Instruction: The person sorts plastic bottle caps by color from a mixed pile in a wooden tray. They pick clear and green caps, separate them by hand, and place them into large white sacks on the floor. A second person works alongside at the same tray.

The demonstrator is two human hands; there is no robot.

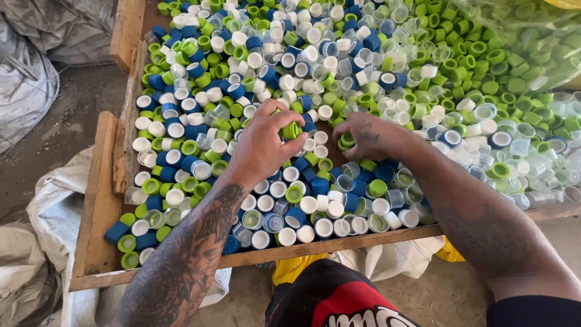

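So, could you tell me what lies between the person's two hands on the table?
In the head view, between the left hand and the right hand lie white caps and blue caps on the wooden table.

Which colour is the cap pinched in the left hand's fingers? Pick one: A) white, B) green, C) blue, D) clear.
B: the left hand pinches a green cap between thumb and fingers, above the mixed pile of caps on the wooden tray.

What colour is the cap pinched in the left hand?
Green cap, pinched by the left hand; head view.
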